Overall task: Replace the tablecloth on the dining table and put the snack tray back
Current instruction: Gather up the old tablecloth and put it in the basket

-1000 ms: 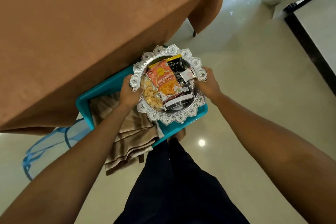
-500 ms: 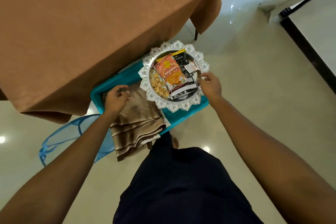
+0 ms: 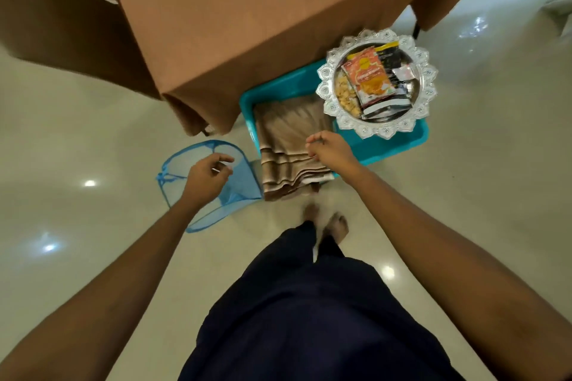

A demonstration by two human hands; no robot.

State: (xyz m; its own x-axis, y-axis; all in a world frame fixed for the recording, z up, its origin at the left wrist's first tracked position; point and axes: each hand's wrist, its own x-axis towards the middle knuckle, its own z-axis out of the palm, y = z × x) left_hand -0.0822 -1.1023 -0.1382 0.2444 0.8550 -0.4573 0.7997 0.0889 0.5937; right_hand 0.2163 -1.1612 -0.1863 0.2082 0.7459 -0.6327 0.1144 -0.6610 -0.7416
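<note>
Head view, snack tray (image 3: 381, 130) on teal tub (image 3: 397, 145)

Head camera looks steeply down at floor (image 3: 495, 195), apparently from standing.

Person's wearing plain dark navy fabric clothing (image 3: 309, 318), pretty loose, and it splits into two trouser legs further down. The forearms are bare right to the frame edges, same for the left hand (image 3: 205, 178) and right hand (image 3: 332, 151). Bare feet (image 3: 335, 226) poke out below, a bit blurry.
</note>
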